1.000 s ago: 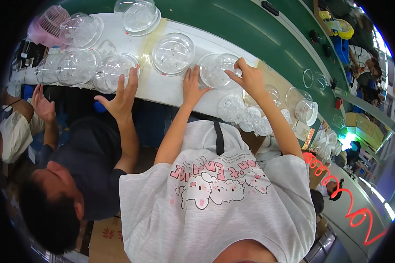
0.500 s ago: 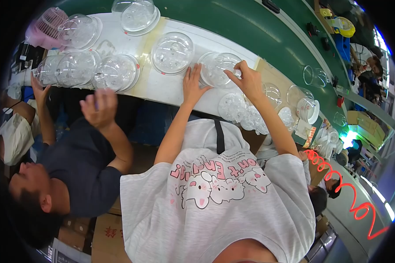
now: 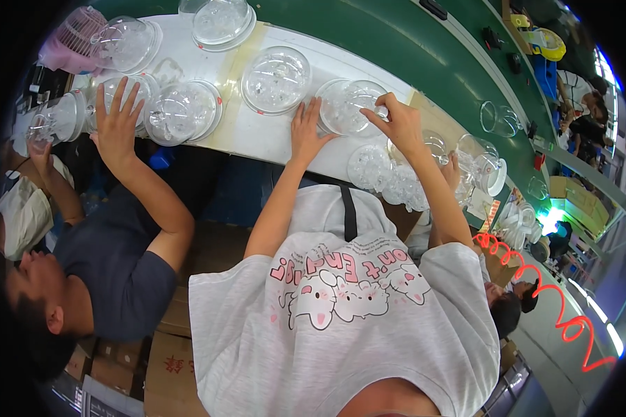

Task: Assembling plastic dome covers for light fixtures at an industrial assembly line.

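My right hand (image 3: 400, 126) pinches the small knob of a clear plastic dome cover (image 3: 362, 104). That dome sits over, or tilted above, a round white base (image 3: 331, 104) with clear parts on it; the exact contact is hard to see. My left hand (image 3: 307, 133) lies with fingers stretched out at the left edge of this base, thumb apart. Just left of it stands another covered unit, a clear dome (image 3: 277, 78) on a white base. Close to my right forearm is a pile of clear plastic pieces (image 3: 370, 168).
More domed units (image 3: 181, 111) stand along the white board (image 3: 247, 142) to the left, where a co-worker's hand (image 3: 120, 121) reaches. A pink basket (image 3: 76, 38) is at the far left. Loose clear domes (image 3: 499, 119) stand right, with another person's hand (image 3: 452, 171) nearby. A red coiled hose (image 3: 528, 267) hangs there.
My hands stay nearly in place, the right one shifting slightly with the dome. The co-worker's hand at left has moved up to a domed unit. Another person's hand has appeared beyond my right forearm.
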`<act>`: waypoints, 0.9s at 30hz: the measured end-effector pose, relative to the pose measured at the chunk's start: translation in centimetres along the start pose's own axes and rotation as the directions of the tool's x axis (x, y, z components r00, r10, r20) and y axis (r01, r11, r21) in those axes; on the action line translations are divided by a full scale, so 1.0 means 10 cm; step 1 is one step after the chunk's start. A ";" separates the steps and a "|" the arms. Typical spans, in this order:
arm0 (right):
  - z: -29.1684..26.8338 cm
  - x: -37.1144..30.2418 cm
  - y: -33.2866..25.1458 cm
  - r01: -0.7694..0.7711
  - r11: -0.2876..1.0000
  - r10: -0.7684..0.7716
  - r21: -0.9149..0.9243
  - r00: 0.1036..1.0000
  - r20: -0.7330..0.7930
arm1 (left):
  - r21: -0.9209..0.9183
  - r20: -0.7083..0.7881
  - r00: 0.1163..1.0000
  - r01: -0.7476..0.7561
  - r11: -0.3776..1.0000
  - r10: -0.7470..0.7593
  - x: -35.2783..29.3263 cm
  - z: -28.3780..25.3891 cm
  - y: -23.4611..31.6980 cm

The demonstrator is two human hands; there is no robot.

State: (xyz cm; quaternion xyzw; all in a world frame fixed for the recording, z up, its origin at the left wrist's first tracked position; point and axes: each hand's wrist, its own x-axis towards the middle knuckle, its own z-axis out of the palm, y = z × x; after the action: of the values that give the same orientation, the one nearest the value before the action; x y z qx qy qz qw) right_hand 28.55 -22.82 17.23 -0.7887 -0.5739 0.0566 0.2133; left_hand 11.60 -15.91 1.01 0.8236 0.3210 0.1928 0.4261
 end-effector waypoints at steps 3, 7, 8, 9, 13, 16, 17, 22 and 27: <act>0.01 0.00 -0.01 -0.012 1.000 0.013 0.014 1.000 -0.013 | 0.009 0.006 1.000 0.001 1.000 -0.001 -0.01 -0.01 -0.01; -0.01 0.03 -0.06 -0.233 0.971 0.234 0.054 0.972 -0.003 | 0.014 0.003 1.000 -0.011 1.000 0.011 -0.01 -0.01 -0.03; -0.02 0.04 -0.05 -0.233 0.971 0.233 0.055 0.972 -0.002 | 0.008 -0.004 1.000 -0.018 1.000 0.018 -0.01 -0.01 -0.03; -0.03 0.07 -0.02 -0.224 0.971 0.226 0.088 0.974 -0.015 | 0.009 -0.004 1.000 -0.016 1.000 0.016 -0.02 -0.01 -0.03; -0.08 0.08 0.02 -0.204 0.976 0.202 0.082 0.979 0.031 | -0.052 -0.002 1.000 0.002 0.999 -0.002 -0.01 -0.03 0.00; -0.06 0.03 -0.01 -0.261 0.962 0.261 0.084 0.965 0.007 | -0.047 -0.003 1.000 0.002 0.999 -0.002 -0.01 -0.04 0.00; -0.03 0.00 -0.02 -0.259 0.962 0.260 0.083 0.966 0.008 | -0.045 -0.003 1.000 0.004 0.999 -0.004 -0.01 -0.04 0.00; 0.04 -0.04 -0.08 -0.193 0.980 0.196 0.043 0.976 -0.091 | -0.040 -0.004 1.000 -0.009 0.999 0.009 0.00 -0.03 -0.02; 0.03 -0.03 -0.08 -0.146 0.989 0.147 0.020 0.985 -0.094 | -0.012 0.012 1.000 -0.008 1.000 0.008 0.00 -0.03 -0.02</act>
State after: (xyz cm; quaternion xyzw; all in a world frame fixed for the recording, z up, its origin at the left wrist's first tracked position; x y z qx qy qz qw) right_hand 27.64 -22.81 17.24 -0.8291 -0.5030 0.0382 0.2410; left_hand 11.30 -15.64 1.03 0.8234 0.3141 0.1913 0.4322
